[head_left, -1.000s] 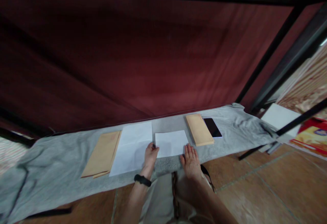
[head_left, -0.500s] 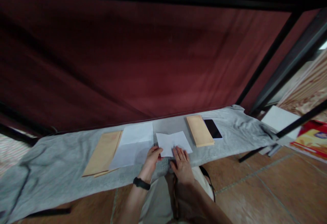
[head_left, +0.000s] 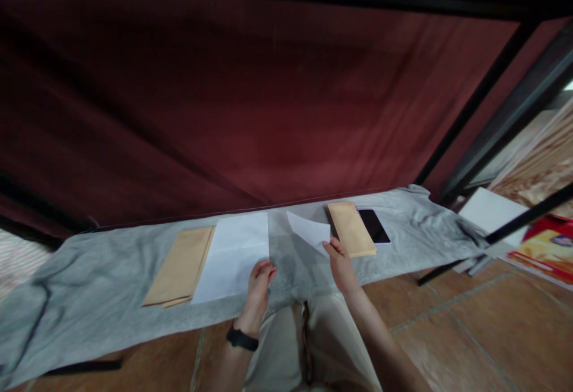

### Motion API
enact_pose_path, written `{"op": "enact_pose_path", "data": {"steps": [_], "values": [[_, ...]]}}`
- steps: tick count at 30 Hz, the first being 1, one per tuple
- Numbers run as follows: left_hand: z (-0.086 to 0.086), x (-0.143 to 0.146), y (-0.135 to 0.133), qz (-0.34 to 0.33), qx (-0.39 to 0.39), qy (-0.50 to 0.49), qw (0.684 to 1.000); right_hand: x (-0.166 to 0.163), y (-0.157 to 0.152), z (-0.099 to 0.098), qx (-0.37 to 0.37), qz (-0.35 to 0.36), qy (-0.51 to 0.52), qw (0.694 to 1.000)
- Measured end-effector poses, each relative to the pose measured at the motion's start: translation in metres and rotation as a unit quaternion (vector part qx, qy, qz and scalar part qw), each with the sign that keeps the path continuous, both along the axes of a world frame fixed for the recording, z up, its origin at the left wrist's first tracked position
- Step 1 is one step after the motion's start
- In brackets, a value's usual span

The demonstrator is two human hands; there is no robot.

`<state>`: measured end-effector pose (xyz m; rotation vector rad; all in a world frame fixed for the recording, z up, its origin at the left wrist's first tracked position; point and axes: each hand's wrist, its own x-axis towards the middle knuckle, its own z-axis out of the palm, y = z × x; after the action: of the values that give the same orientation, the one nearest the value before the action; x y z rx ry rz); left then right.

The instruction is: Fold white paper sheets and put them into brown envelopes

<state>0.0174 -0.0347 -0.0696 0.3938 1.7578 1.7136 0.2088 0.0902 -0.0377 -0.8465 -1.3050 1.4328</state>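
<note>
A folded sheet of white paper (head_left: 307,230) is raised at a tilt above the grey cloth, its right end pinched in my right hand (head_left: 339,259). My left hand (head_left: 260,281), a dark band on its wrist, is closed with the fingers curled and nothing visible in them. It hovers at the lower right corner of the flat white sheets (head_left: 233,255), which show a crease across the middle. Brown paper envelopes (head_left: 181,267) lie left of these sheets, partly beneath them. A narrower stack of brown envelopes (head_left: 351,228) rests just beyond my right hand.
A dark-screened phone (head_left: 374,226) lies against the right envelope stack. Grey cloth (head_left: 102,284) covers the long, low surface. Behind it hangs a dark red panel (head_left: 268,111) framed by black bars. At far right are a white box (head_left: 490,213) and a red-yellow package (head_left: 548,249).
My right hand has lifted the folded paper off the cloth, where it was being pressed flat. My left hand has let go of it and moved slightly left and down.
</note>
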Motion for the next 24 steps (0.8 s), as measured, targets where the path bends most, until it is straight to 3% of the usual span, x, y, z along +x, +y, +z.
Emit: {"op": "enact_pose_path", "data": {"steps": [3, 6, 10, 15, 20, 24], "values": [[-0.006, 0.001, -0.004, 0.003, 0.002, -0.008, 1.0, 0.001, 0.004, 0.018, 0.028, 0.013, 0.004, 1.0], [-0.006, -0.003, -0.004, 0.001, 0.004, -0.001, 1.0, 0.002, 0.001, 0.019, 0.071, 0.066, -0.035, 0.995], [-0.005, -0.011, -0.002, -0.018, -0.034, 0.098, 0.994, 0.004, -0.011, -0.013, 0.092, 0.082, -0.082, 0.989], [-0.005, -0.011, -0.005, -0.182, -0.03, 0.259, 0.948, 0.012, -0.019, -0.051, 0.098, 0.072, -0.152, 0.981], [-0.003, -0.008, -0.017, -0.267, -0.06, 0.322, 0.907, 0.023, -0.018, -0.059, 0.163, 0.076, -0.222, 0.958], [0.0, -0.01, -0.022, -0.293, -0.045, 0.288, 0.911, 0.025, -0.016, -0.063, 0.183, 0.047, -0.261, 0.947]]}}
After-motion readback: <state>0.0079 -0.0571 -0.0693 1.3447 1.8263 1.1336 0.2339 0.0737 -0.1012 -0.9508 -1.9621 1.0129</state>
